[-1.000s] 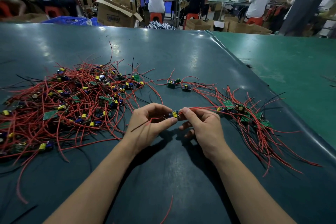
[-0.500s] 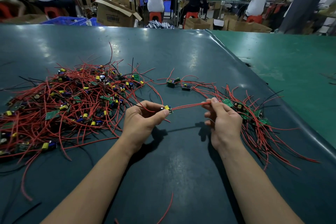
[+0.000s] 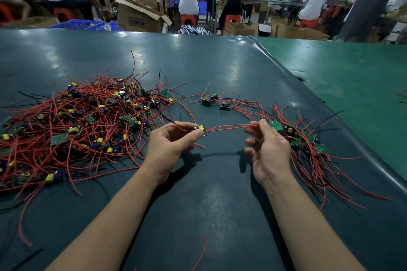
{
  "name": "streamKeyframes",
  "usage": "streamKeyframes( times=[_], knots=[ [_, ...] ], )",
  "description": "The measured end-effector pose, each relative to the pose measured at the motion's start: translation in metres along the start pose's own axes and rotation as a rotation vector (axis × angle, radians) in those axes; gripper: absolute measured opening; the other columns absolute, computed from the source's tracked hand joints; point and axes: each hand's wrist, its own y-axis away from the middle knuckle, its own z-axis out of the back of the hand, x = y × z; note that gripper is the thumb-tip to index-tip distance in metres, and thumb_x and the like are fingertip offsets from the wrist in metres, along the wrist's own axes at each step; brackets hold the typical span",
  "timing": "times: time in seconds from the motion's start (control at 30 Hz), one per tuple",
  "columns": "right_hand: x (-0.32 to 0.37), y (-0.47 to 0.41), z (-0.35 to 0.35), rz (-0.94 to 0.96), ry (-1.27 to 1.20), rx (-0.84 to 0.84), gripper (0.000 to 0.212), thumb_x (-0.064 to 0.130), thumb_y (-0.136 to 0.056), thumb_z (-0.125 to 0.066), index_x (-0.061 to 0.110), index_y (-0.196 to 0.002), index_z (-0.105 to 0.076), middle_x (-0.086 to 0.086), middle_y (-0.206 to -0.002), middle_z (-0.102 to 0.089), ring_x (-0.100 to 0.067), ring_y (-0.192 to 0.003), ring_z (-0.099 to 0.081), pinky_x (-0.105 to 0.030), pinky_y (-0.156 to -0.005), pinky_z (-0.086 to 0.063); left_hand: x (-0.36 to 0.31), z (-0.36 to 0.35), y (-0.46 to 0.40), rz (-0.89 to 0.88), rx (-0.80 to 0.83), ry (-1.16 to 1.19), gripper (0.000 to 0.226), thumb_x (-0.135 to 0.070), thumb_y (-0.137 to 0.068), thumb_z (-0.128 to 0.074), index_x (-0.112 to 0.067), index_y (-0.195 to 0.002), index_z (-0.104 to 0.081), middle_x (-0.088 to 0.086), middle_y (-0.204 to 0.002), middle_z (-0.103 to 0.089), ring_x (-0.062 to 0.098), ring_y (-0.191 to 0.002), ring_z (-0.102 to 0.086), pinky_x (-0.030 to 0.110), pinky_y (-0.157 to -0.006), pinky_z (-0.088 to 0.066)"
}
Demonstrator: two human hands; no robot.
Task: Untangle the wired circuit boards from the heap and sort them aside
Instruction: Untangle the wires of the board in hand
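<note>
A tangled heap [image 3: 88, 121] of small green circuit boards with red wires covers the left of the dark mat. My left hand [image 3: 169, 149] pinches one small board [image 3: 202, 130] with a yellow capacitor, just right of the heap. Its red wires [image 3: 231, 126] stretch level to my right hand [image 3: 268, 152], which pinches their far end. A sorted pile [image 3: 308, 145] of boards with red wires lies behind and right of my right hand. Two loose boards [image 3: 214, 102] sit beyond the stretched wires.
The dark mat [image 3: 209, 204] ends at a raised edge on the right, beside a green table [image 3: 352, 77]. A loose red wire [image 3: 202, 253] lies near me. Beyond the far edge stand cardboard boxes [image 3: 141, 17] and several seated workers.
My hands have drawn apart: they were together over the board, and now the right hand has slid out along the red wires to the right, pulling them straight. The left hand keeps the board.
</note>
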Motion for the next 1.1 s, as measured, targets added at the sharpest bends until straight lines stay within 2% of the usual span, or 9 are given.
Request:
streamKeyframes(
  times=[0.17, 0.3, 0.5, 0.6, 0.73, 0.87, 1.0, 1.1],
  knots=[
    [0.001, 0.002, -0.002, -0.007, 0.037, 0.050, 0.026, 0.025, -0.100, -0.054, 0.010, -0.083, -0.065, -0.004, -0.069, -0.069, -0.011, -0.044, -0.053, -0.018, -0.037, -0.037, 0.001, 0.000, -0.001, -0.019, -0.001, -0.009, 0.009, -0.005, -0.076, -0.078, -0.008, -0.083, -0.074, -0.001, -0.071, -0.073, 0.007, -0.060, -0.061, 0.017, -0.056, -0.050],
    [-0.002, 0.008, -0.006, -0.015, 0.164, 0.185, 0.023, 0.028, -0.096, -0.059, 0.011, -0.084, -0.068, -0.003, -0.071, -0.071, -0.013, -0.047, -0.059, -0.019, -0.038, -0.041, 0.000, 0.000, 0.000, -0.033, 0.008, -0.035, 0.009, -0.006, -0.076, -0.078, -0.008, -0.084, -0.075, -0.001, -0.070, -0.073, 0.006, -0.059, -0.062, 0.017, -0.055, -0.050],
    [-0.004, 0.017, -0.008, -0.047, 0.269, 0.342, 0.006, 0.016, -0.091, -0.067, 0.011, -0.088, -0.068, -0.004, -0.078, -0.074, -0.012, -0.052, -0.063, -0.020, -0.040, -0.044, 0.002, 0.000, 0.000, -0.035, -0.004, -0.030, 0.010, -0.005, -0.077, -0.078, -0.011, -0.084, -0.075, -0.002, -0.070, -0.073, 0.005, -0.059, -0.061, 0.017, -0.055, -0.049],
    [-0.006, 0.019, -0.009, -0.060, 0.282, 0.386, 0.006, 0.012, -0.092, -0.065, 0.011, -0.089, -0.069, -0.004, -0.079, -0.074, -0.012, -0.055, -0.065, -0.019, -0.041, -0.045, 0.003, 0.000, -0.001, -0.036, 0.006, -0.033, 0.011, -0.005, -0.076, -0.079, -0.010, -0.085, -0.075, -0.001, -0.072, -0.074, 0.005, -0.062, -0.063, 0.017, -0.056, -0.050],
    [-0.006, 0.019, -0.010, -0.073, 0.278, 0.381, 0.010, 0.014, -0.092, -0.064, 0.008, -0.092, -0.071, -0.003, -0.079, -0.075, -0.011, -0.055, -0.065, -0.017, -0.043, -0.046, 0.002, 0.001, 0.001, -0.030, 0.051, -0.032, 0.019, -0.017, -0.068, -0.081, -0.012, -0.084, -0.075, 0.001, -0.074, -0.075, 0.006, -0.064, -0.064, 0.018, -0.057, -0.051],
    [-0.009, 0.022, -0.012, -0.065, 0.264, 0.418, 0.010, 0.015, -0.090, -0.066, 0.013, -0.092, -0.075, 0.000, -0.078, -0.074, -0.009, -0.057, -0.065, -0.017, -0.044, -0.046, 0.002, 0.002, 0.001, -0.036, 0.112, -0.073, 0.026, -0.023, -0.065, -0.081, -0.010, -0.087, -0.076, 0.002, -0.076, -0.075, 0.007, -0.065, -0.065, 0.018, -0.058, -0.051],
    [-0.010, 0.019, -0.015, 0.002, 0.258, 0.331, 0.010, 0.014, -0.088, -0.070, 0.015, -0.080, -0.077, 0.003, -0.067, -0.068, -0.006, -0.052, -0.056, -0.016, -0.042, -0.042, 0.002, 0.001, 0.001, -0.018, 0.141, -0.071, 0.026, -0.024, -0.065, -0.080, -0.011, -0.087, -0.076, 0.005, -0.075, -0.075, 0.010, -0.068, -0.067, 0.019, -0.060, -0.051],
    [-0.007, 0.013, -0.013, 0.020, 0.148, 0.205, 0.011, 0.013, -0.088, -0.069, 0.011, -0.079, -0.074, 0.002, -0.063, -0.065, -0.005, -0.048, -0.051, -0.016, -0.040, -0.038, 0.002, 0.001, 0.000, -0.024, 0.094, -0.039, 0.015, -0.017, -0.070, -0.080, -0.012, -0.083, -0.075, 0.003, -0.069, -0.073, 0.009, -0.059, -0.062, 0.019, -0.057, -0.050]
  ],
)
